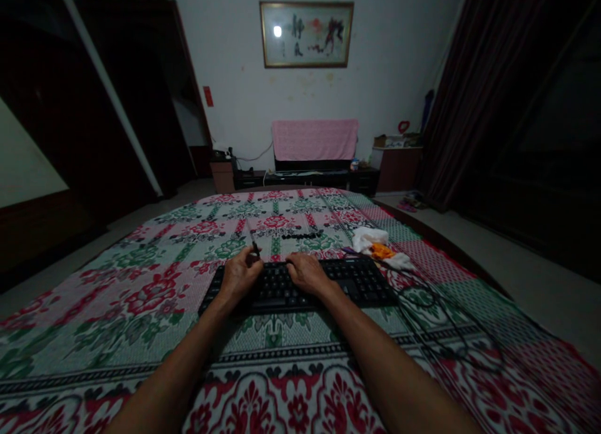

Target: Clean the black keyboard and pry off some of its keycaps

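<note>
A black keyboard (357,282) lies on a flowered bedspread (141,296) in front of me. My left hand (240,273) rests on the keyboard's left part, its fingers curled round a thin dark tool (255,248) that sticks up from the grip. My right hand (307,273) lies on the middle of the keys with its fingers bent down onto them. A short row of small dark pieces (300,235) lies on the bedspread just beyond the keyboard.
A white and orange cloth (378,245) sits right of the keyboard, and a dark cable (441,312) loops over the bedspread. Beyond the bed stand a low cabinet with a pink cover (314,139), a framed picture (306,34) and dark curtains (469,96).
</note>
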`<state>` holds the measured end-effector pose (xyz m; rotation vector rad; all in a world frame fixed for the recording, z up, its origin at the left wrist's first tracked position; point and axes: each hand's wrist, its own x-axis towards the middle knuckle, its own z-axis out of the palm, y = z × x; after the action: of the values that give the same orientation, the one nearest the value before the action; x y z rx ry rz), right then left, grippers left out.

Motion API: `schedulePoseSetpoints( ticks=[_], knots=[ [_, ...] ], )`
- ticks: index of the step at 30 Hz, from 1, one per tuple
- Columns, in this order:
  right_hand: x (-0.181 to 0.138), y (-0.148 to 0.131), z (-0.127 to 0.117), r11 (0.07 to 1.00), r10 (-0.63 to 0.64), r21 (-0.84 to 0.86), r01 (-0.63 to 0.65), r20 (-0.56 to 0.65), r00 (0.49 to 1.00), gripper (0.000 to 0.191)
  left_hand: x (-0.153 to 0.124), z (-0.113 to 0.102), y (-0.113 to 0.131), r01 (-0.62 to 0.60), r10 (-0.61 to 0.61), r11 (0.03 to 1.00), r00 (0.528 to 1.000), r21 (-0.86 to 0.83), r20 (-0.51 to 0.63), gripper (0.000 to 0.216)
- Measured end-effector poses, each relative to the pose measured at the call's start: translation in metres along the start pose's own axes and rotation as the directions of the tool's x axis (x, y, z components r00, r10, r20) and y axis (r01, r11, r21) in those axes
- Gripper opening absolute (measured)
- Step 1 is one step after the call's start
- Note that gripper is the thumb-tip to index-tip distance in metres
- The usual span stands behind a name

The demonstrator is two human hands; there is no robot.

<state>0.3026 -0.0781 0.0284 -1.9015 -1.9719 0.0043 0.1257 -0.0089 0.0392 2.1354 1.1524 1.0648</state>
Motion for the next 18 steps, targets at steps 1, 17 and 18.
schedulePoseSetpoints(
  ticks=[1,17,18],
  knots=[
    [0.0000,-0.0007,-0.0010,1.000,-0.003,-0.005,0.003,0.003,1.000,0.028,0.0006,-0.0005,-0.0007,0.018,-0.018,0.999,1.000,-0.045,0.012,0.033],
    [0.0017,-0.0080,0.0032,0.990,-0.079,0.121,0.076,0.021,0.997,0.031,0.0013,-0.0025,-0.0044,-0.021,0.038,0.992,0.989,-0.124,0.141,0.030],
    [0.0018,-0.0073,0.0030,0.990,-0.080,0.120,0.077,0.021,0.997,0.031,0.0006,-0.0033,-0.0030,-0.016,0.035,0.992,0.987,-0.122,0.158,0.028]
  ],
)
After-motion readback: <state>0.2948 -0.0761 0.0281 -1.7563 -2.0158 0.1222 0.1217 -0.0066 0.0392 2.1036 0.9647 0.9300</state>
